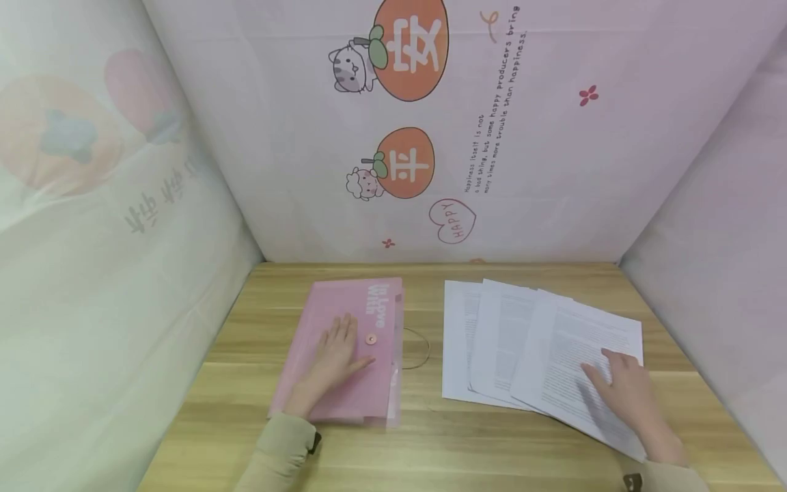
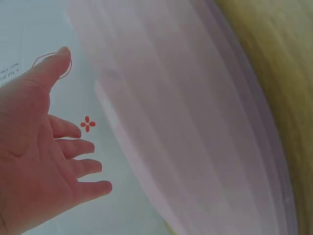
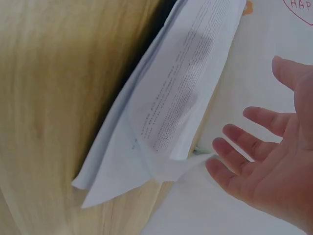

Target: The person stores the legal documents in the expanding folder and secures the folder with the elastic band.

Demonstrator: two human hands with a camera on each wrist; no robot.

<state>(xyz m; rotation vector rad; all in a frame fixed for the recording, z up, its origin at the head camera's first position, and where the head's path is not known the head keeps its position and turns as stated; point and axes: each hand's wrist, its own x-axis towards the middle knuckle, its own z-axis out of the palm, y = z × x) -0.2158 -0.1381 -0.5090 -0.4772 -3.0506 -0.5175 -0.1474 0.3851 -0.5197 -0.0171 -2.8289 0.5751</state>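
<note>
A pink expanding folder (image 1: 363,389) lies on the left part of the table, its button and white lettering facing up. My left hand (image 1: 337,352) is over the folder with fingers extended and thumb spread. The left wrist view shows that hand's palm beside the folder's pleated edge (image 2: 181,117). On the right, three overlapping stacks of printed paper (image 1: 559,369) are fanned out. My right hand (image 1: 627,393) hovers at the rightmost stack, fingers loosely extended. In the right wrist view its fingertips are right at a curled corner of the paper (image 3: 168,169).
A thin cord loop (image 1: 428,348) sticks out from the folder's right side onto the wooden table (image 1: 418,451). White printed cloth walls enclose the table at the back (image 1: 295,171), left (image 1: 203,287) and right (image 1: 725,273).
</note>
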